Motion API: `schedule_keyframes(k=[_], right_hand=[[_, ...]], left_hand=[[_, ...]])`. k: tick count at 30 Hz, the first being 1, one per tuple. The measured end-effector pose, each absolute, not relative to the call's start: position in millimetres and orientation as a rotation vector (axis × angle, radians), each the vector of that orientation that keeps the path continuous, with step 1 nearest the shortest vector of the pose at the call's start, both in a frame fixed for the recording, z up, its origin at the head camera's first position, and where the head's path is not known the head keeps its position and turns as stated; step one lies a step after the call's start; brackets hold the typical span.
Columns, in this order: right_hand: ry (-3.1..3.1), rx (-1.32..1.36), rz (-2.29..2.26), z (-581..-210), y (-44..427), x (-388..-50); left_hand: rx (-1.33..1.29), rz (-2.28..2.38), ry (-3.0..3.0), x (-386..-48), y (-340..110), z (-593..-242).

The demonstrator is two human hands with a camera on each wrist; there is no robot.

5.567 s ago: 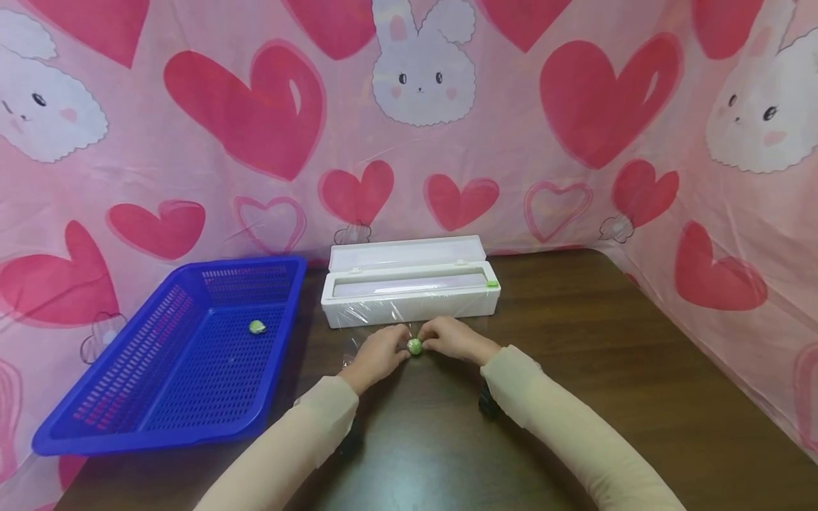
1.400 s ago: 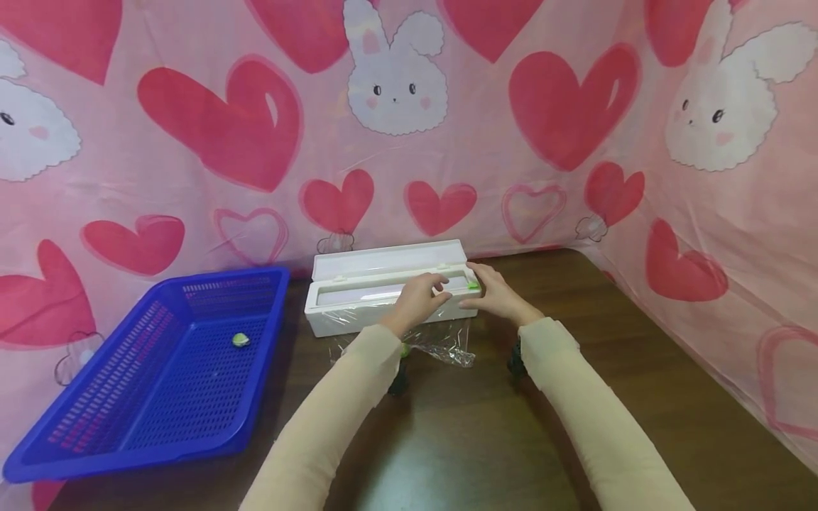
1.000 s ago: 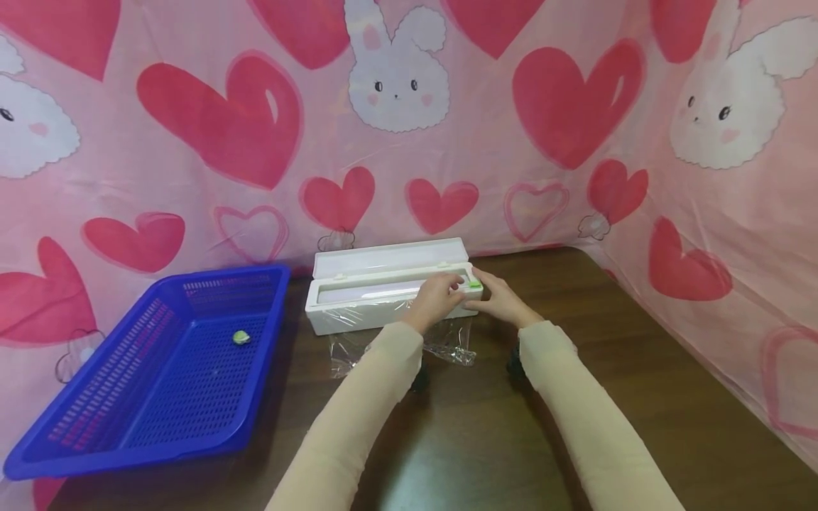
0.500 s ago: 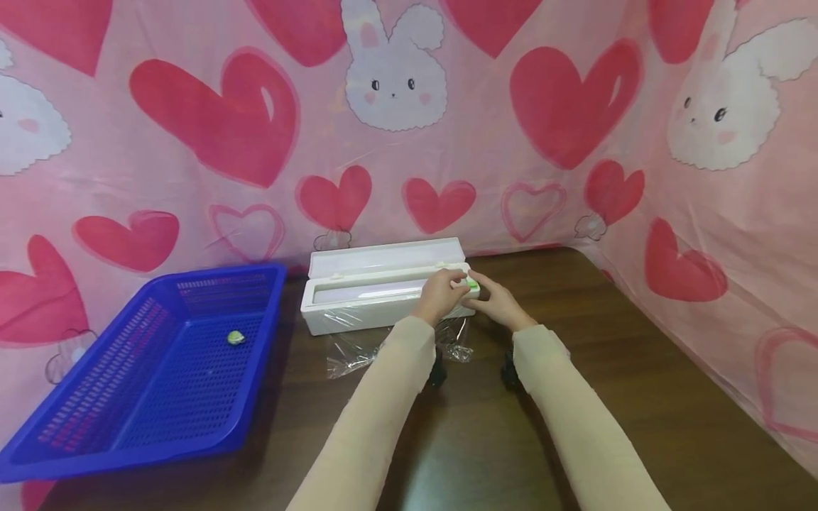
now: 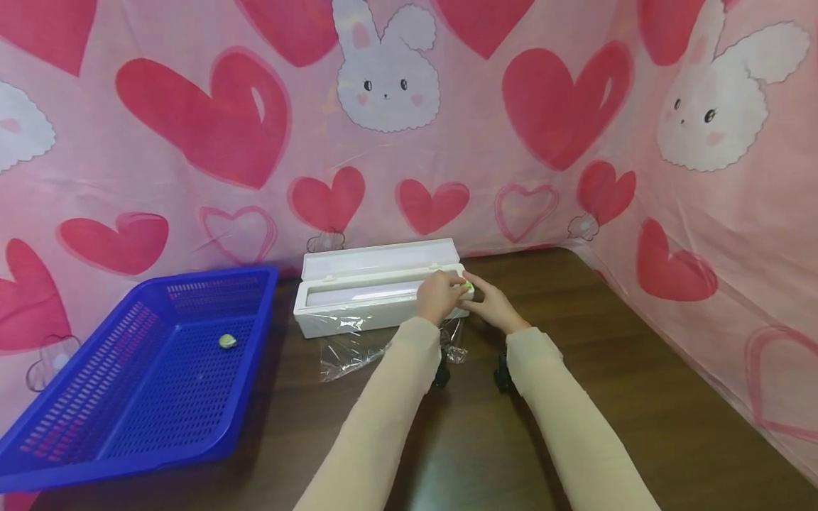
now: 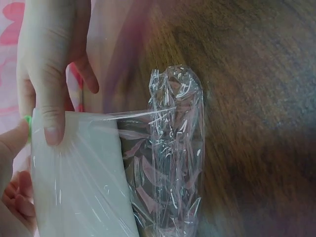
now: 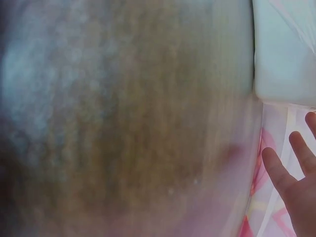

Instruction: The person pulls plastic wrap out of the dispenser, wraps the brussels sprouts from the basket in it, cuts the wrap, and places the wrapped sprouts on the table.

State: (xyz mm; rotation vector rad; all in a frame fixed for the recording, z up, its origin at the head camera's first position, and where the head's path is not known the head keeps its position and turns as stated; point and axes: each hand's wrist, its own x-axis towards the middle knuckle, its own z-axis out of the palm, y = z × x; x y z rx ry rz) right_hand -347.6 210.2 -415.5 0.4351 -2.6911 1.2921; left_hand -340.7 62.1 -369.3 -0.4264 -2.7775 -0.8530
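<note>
A white cling film dispenser stands on the table with its lid tipped back. Clear film hangs over its front onto the wood, crumpled near the right end. In the head view my left hand is at the dispenser's right part. The left wrist view shows it pinching the small green slider cutter. My right hand grips the dispenser's right end, a digit pressing its front face; other fingers are spread clear of it in the right wrist view. My left arm covers part of the film.
At the left stands a blue perforated plastic basket with one small green sprout, wrapped or shiny, inside. A heart and rabbit patterned curtain rises behind the brown wooden table.
Both hands have left the small green sprout on the table, now out of sight. My right hand has reached the dispenser's right end; my left hand has slid right to the green cutter.
</note>
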Motion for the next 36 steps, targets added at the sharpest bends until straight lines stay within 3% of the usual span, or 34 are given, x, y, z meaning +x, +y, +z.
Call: schedule_keyframes(k=[36], right_hand=[[-2.694, 0.398, 1.276, -415.4, 208.8, -349.4]], left_hand=[[-0.623, -0.702, -2.723, -343.2, 47.6, -370.0]])
